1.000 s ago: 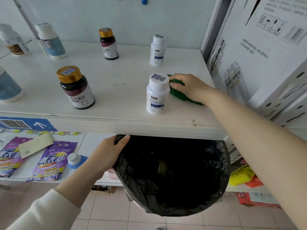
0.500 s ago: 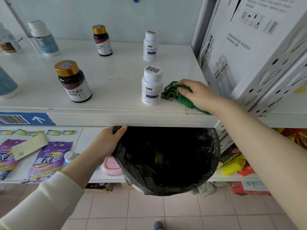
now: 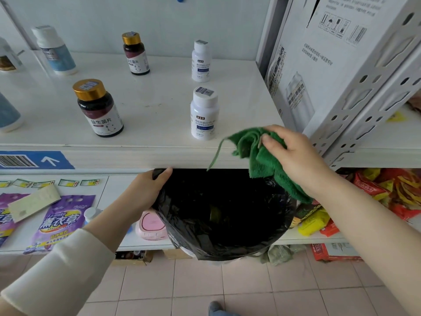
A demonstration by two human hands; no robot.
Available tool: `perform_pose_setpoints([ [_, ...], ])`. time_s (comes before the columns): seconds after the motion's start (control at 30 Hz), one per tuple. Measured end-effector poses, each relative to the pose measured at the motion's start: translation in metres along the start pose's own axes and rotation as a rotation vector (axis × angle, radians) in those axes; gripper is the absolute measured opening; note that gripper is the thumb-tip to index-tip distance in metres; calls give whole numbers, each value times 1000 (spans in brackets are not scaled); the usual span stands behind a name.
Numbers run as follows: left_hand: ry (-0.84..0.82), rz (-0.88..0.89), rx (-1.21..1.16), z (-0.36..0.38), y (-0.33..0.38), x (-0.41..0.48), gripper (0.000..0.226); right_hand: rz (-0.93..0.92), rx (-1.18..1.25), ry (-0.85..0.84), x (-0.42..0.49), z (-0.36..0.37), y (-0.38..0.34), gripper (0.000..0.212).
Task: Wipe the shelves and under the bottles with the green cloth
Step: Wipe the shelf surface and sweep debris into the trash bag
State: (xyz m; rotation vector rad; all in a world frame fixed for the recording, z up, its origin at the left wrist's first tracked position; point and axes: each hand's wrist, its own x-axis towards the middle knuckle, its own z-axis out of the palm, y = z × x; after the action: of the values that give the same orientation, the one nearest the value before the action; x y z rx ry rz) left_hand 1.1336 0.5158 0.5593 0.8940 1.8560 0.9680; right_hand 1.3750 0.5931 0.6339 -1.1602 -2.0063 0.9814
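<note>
The green cloth point(image 3: 262, 160) is held bunched just past the front edge of the shelf point(image 3: 148, 103), near its right corner, over the black bin bag point(image 3: 223, 215); the grip of the right hand point(image 3: 293, 153) is clamped on it. The bag's rim is clamped in the grip of the left hand point(image 3: 145, 190) under that edge. 1 white bottle point(image 3: 204, 112) stands near the cloth at the front edge and could be toppled into the bag if the cloth is swung back carelessly. Dirt could be missed under it unless it is lifted.

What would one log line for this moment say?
right hand: grips green terry cloth at white shelf front edge | left hand: holds black plastic bin bag open beneath | nearer white pill bottle: upright
</note>
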Motion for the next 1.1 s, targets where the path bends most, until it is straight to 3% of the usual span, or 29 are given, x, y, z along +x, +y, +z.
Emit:
perform_pose_setpoints([
  [0.07, -5, 6, 0, 0, -1, 0, 28, 38, 38, 182, 13, -4, -3, 25],
  [0.17, -2, 2, 0, -1, -3, 1, 28, 62, -212, 351, 43, -7, 0, 32],
  [0.27, -2, 3, -8, 0, -4, 1, 29, 125, -386, 251, 62, 4, 10, 34],
  [0.37, -1, 19, -19, 0, -5, 0, 29, 46, -523, 198, 51, 17, 13, 33],
  [0.53, 4, 42, -20, 0, -6, 0, 24, -171, -442, 100, -1, 38, 1, 28],
  [0.63, -1, 38, -22, 0, -7, 1, 25, -180, -360, -13, -17, 33, -11, 26],
  [0.8, -1, 59, -16, 0, -7, 1, 27, -102, -304, 271, 13, 10, -6, 32],
  [0.93, 7, 71, -6, 1, -7, 0, 28, -35, -427, 253, 40, 23, 14, 31],
  [1.1, 8, 66, -9, 0, -9, 2, 28, -244, -509, 162, 20, 45, 12, 23],
])
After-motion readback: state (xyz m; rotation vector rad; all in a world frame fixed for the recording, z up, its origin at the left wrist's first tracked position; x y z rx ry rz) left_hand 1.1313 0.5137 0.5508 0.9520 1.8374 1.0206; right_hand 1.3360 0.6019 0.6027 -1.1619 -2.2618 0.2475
